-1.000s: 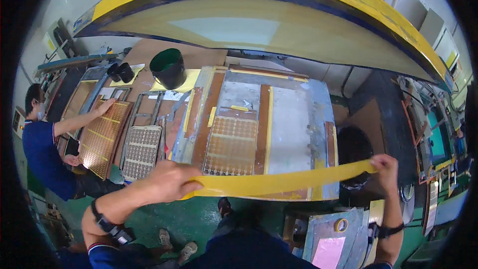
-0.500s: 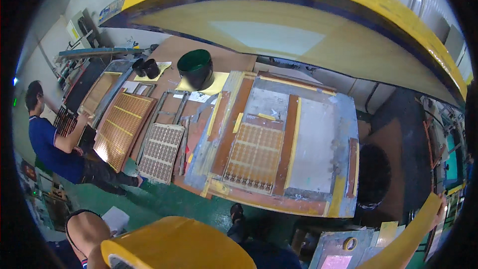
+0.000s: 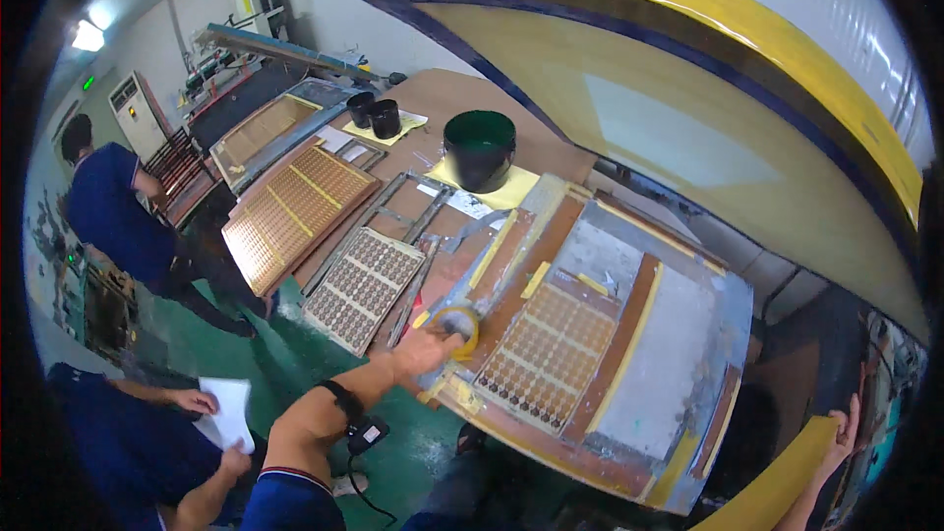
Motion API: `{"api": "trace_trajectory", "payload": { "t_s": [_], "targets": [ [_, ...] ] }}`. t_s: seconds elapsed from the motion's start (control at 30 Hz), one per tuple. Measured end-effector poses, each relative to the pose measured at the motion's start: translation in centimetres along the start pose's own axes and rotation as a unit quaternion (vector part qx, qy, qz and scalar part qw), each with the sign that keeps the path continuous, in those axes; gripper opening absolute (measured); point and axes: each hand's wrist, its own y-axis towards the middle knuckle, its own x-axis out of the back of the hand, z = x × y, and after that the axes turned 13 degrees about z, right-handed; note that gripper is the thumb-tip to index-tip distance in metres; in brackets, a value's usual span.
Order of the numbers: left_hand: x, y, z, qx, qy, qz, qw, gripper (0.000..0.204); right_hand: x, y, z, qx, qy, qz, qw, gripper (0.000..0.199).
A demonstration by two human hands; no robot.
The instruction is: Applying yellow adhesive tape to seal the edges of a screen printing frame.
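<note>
left hand [image 3: 425, 352] clamped on yellow tape roll [image 3: 454, 326] at near edge of screen frame [image 3: 629, 334] | right hand [image 3: 844, 433] pinches yellow strip [image 3: 777, 482], far right, off the surface

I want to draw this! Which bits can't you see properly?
All in the head view:
- Right hand: at the dark rim, fingers blurred; grip on the yellow strip unclear.
- Tape roll: partly hidden by left hand.
- Green bucket: contents indistinct.
</note>
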Motion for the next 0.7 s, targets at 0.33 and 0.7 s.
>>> {"api": "trace_trajectory", "payload": {
  "t_s": [0.33,0.7],
  "targets": [
    [19.2,5.5,-9.9,-0.498,-0.544,-0.146,0.66,0.047,-7.7,10.9,-5.1,-0.004,-0.033,0.077,0.997,0.019],
    [8.8,34.6,13.9,-0.058,-0.364,-0.342,0.864,0.025,-28.6,20.7,-12.4,-0.044,-0.205,0.218,0.953,0.017]
  ]
}}
